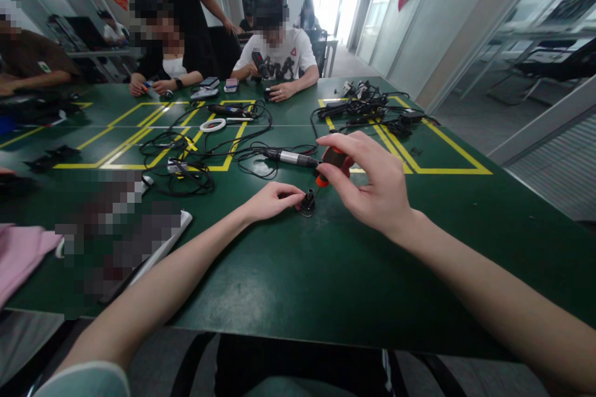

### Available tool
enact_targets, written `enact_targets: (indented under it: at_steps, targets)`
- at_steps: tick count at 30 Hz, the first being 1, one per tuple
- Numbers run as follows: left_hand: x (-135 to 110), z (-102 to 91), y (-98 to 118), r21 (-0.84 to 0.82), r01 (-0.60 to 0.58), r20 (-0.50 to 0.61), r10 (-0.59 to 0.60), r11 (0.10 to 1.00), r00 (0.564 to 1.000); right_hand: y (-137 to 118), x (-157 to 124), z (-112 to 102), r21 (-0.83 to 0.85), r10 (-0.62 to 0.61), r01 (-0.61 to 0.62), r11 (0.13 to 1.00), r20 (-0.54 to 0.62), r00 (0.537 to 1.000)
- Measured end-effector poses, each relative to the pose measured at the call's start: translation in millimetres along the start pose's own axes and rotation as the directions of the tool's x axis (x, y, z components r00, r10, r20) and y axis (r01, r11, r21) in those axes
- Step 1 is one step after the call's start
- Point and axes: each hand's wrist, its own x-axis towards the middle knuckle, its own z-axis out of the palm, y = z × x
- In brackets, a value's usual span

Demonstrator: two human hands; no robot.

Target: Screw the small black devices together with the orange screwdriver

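Apparently, work is under way and unfinished: the left hand (272,201) pinches the part (308,200) on the counter (372,298), the right hand (372,183) pinches a screwdriver (322,180) right beside it, and what remains is unclear.

The green table (261,285) carries yellow lines (451,171) laid out in rectangles and shows a dull reflection near its front edge. A tangle of black cables (361,108) lies at the far right; looped dark cables (198,177) and a white ring (212,130) lie left of centre, a silver-and-black handpiece (291,158) near the middle. Closer in sit a small dark round part (308,206) and, at left, two flat items (179,232), their faces blurred, beside pink cloth (23,257).
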Motion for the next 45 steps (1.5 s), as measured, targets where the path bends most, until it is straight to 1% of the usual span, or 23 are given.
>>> enact_targets:
  at_steps: [3,9,13,15,17,21,25,28,30,32,34,36,38,42,45]
  targets:
    - [0,-0.1,-1,-0.005,0.000,0.000,0.000,1.000,1.000,-1,0,-1,-0.060,-0.019,0.019,0.998,0.005,1.000]
    - [0,0.1,-2,0.009,0.046,-0.012,-0.045,0.999,0.999,2,0,-1,-0.189,-0.059,0.058,0.980,0.001,0.998]
    - [0,0.6,-2,-0.003,0.031,-0.014,-0.031,1.000,0.999,6,0,0,-0.262,-0.062,0.058,0.963,-0.007,0.998]
    - [0,0.6,-2,-0.004,0.024,-0.016,-0.024,1.000,1.000,6,0,0,-0.268,-0.061,0.055,0.962,-0.013,0.998]
    - [0,0.3,-2,0.006,0.026,-0.017,-0.026,1.000,1.000,6,1,1,-0.222,-0.034,0.029,0.975,-0.018,0.999]
    - [0,-0.4,-2,0.018,0.028,-0.017,-0.028,0.999,0.999,3,0,4,-0.017,0.082,-0.082,0.997,0.004,0.997]
    - [0,-0.1,-2,0.030,0.028,-0.014,-0.028,0.999,1.000,6,-3,6,0.126,0.164,-0.171,0.977,0.061,0.985]
    - [0,0.1,-2,0.036,0.027,-0.011,-0.026,0.999,1.000,10,-6,7,0.207,0.197,-0.210,0.956,0.080,0.977]
    - [-1,0.0,-1,0.039,0.024,-0.010,-0.023,0.999,1.000,11,-5,6,0.221,0.192,-0.207,0.953,0.085,0.978]
    - [-1,-0.4,0,0.044,0.021,-0.011,-0.020,0.999,1.000,10,-3,4,0.198,0.159,-0.168,0.966,0.059,0.986]
    - [-2,-0.6,0,0.045,0.021,-0.013,-0.021,0.999,1.000,8,1,1,0.128,0.119,-0.119,0.985,0.005,0.993]
    - [-2,-0.8,0,0.038,0.025,-0.014,-0.025,0.999,1.000,5,4,-1,0.058,0.095,-0.093,0.994,-0.022,0.995]
    - [-2,-0.9,0,0.022,0.031,-0.013,-0.030,0.999,0.999,3,5,-3,0.044,0.082,-0.082,0.996,-0.001,0.997]
    - [-1,-1.1,-2,-0.023,0.044,-0.004,-0.044,0.999,0.999,1,5,-3,0.159,0.088,-0.103,0.982,0.095,0.992]
    - [-1,-1.5,-3,-0.044,0.047,0.018,-0.046,0.998,0.999,2,5,-3,0.174,0.089,-0.106,0.979,0.101,0.991]
